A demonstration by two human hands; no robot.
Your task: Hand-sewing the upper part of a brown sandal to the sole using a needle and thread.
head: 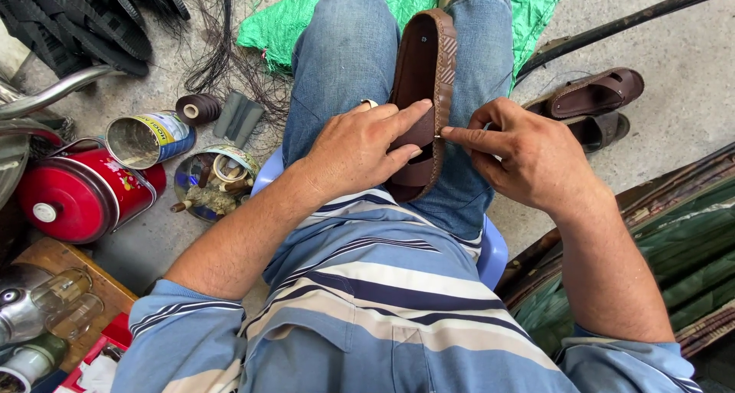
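At frame centre, the left hand (pixel 356 150) presses a brown sandal (pixel 423 87) against the lap, fingers clamped around it; the right hand (pixel 521 154) pinches a needle (pixel 439 136) at its stitched edge, fingertips together.

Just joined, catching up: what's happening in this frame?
A seated person is working on a brown sandal held on edge between the knees. The left hand steadies its side, while the right hand pinches a thin needle-like tool at the stitched rim. Another brown sandal lies on the concrete to the right. Open tins, a thread spool and a red container sit to the left.
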